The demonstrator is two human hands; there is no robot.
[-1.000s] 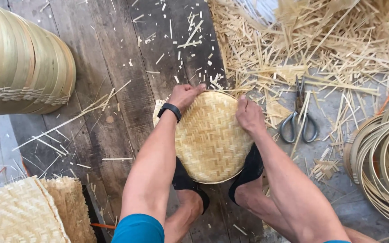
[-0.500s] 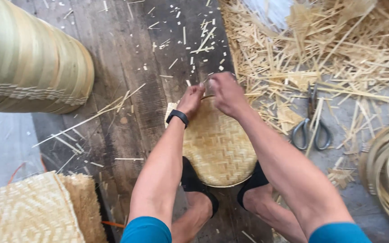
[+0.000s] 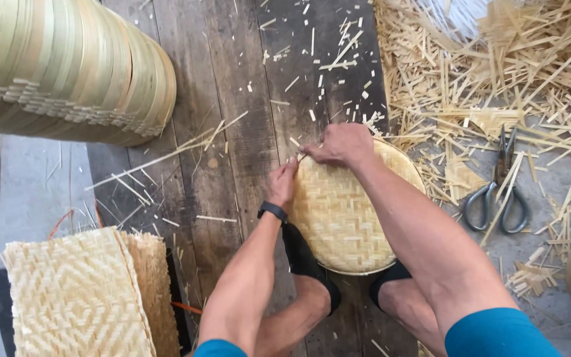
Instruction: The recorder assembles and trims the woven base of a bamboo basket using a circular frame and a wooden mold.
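Both hands, left hand (image 3: 282, 185) and right hand (image 3: 342, 144), pinch the woven bamboo tray (image 3: 345, 211) rim closed; beside that grip, brittle strips could snap or splinter.

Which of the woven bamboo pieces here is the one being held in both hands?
The round woven tray at the centre: the left hand and right hand grip its upper-left rim. The stacked square mats lie untouched at lower left.

Viewpoint: we look from our head, straight down.
Nearness: close, our forearms fill the lower frame.
Facing: plank floor (image 3: 232, 132) below us.
Views: only one.
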